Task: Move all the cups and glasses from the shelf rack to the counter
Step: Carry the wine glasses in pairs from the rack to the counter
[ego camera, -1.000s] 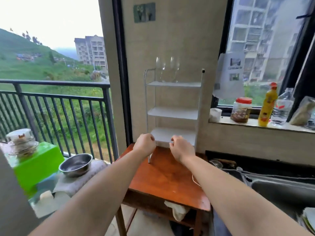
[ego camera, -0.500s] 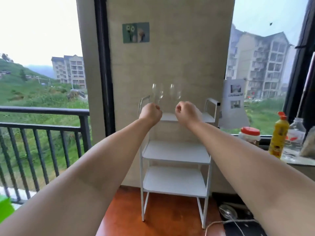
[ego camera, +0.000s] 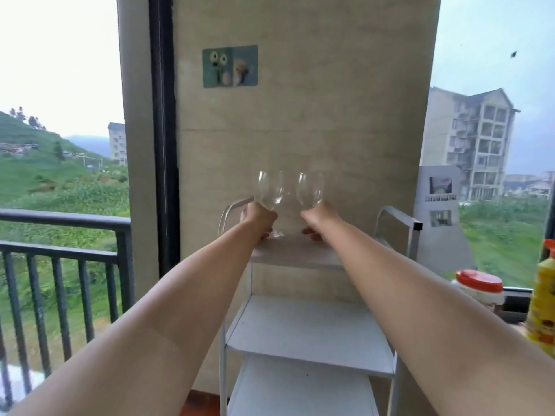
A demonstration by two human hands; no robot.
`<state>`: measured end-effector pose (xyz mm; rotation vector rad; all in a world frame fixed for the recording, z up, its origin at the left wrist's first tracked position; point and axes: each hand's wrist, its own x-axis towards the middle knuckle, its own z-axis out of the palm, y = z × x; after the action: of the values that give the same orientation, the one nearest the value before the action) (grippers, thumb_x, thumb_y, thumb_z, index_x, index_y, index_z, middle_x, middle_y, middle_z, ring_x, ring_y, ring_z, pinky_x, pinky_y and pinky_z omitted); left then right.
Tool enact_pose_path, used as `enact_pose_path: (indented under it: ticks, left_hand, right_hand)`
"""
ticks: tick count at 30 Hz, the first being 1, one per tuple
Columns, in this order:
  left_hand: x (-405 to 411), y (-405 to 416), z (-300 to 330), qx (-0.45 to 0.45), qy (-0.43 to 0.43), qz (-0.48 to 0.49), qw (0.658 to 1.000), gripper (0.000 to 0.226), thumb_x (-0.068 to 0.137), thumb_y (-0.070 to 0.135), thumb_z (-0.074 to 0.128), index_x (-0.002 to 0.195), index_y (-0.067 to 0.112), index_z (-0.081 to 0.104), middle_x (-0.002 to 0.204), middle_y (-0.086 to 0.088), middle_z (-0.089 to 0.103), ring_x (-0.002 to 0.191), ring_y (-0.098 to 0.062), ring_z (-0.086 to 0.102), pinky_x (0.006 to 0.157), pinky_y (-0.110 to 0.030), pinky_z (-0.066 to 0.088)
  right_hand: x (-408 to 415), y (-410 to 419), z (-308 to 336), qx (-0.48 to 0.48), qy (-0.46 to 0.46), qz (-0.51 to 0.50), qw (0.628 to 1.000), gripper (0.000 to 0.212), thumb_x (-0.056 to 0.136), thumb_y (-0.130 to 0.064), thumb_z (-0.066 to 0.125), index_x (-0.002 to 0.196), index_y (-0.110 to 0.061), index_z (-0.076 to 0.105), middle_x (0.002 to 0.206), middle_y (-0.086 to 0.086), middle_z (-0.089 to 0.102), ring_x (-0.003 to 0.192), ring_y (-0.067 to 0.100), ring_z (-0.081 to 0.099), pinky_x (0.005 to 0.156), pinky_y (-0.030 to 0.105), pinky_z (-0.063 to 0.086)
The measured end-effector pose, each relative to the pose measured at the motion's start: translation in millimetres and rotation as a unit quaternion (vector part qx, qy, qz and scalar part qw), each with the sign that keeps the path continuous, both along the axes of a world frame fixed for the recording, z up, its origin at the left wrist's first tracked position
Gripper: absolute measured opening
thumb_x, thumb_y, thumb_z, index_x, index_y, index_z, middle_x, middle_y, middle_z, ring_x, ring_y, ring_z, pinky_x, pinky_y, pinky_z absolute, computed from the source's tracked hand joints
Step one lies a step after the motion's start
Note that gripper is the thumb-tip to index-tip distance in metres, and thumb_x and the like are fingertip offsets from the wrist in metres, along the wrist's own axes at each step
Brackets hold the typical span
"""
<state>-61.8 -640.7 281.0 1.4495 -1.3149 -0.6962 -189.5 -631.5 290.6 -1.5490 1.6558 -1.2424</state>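
Two clear wine glasses stand on the top shelf of a white three-tier shelf rack point(ego camera: 309, 337) against the wall. My left hand point(ego camera: 259, 219) is wrapped around the stem of the left wine glass point(ego camera: 271, 187), whose foot shows below my fingers on the shelf. My right hand point(ego camera: 319, 220) grips the stem of the right wine glass point(ego camera: 310, 187); its foot is hidden by my fingers. Both bowls stand upright above my fists. The two lower shelves hold nothing.
A red-lidded jar point(ego camera: 479, 288) and a yellow bottle point(ego camera: 543, 298) stand on the window sill at the right. A grey card point(ego camera: 441, 211) leans by the window. A black balcony railing point(ego camera: 60, 235) runs along the left. The rack's side handles point(ego camera: 399, 217) rise beside my hands.
My hands rose from the rack's foot to its top shelf and have closed around the stems of the two wine glasses. The view has tilted upward and moved closer.
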Motion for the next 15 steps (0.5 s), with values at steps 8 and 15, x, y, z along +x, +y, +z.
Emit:
enact_pose_path:
  ticks: [8, 15]
  left_hand:
    - [-0.3, -20.1, -3.8, -0.039, -0.053, 0.004, 0.998, 0.018, 0.087, 0.012, 0.053, 0.082, 0.003, 0.069, 0.086, -0.010, 0.075, 0.048, -0.011, 0.047, 0.046, -0.019, 0.034]
    - [2.4, -9.4, 4.1, -0.060, -0.022, -0.012, 0.998, 0.017, 0.090, 0.010, 0.050, 0.077, 0.007, 0.060, 0.072, -0.003, 0.066, 0.049, -0.010, 0.048, 0.049, -0.019, 0.037]
  right_hand:
    - [1.6, -14.8, -3.7, 0.004, 0.022, 0.003, 1.000, 0.018, 0.090, -0.004, 0.042, 0.096, -0.007, 0.058, 0.083, 0.013, 0.062, 0.045, 0.017, 0.049, 0.041, 0.020, 0.031]
    - [8.9, -1.9, 5.6, -0.027, 0.008, -0.008, 1.000, 0.015, 0.092, -0.007, 0.042, 0.094, -0.005, 0.056, 0.083, 0.011, 0.060, 0.047, 0.017, 0.050, 0.037, 0.016, 0.033]
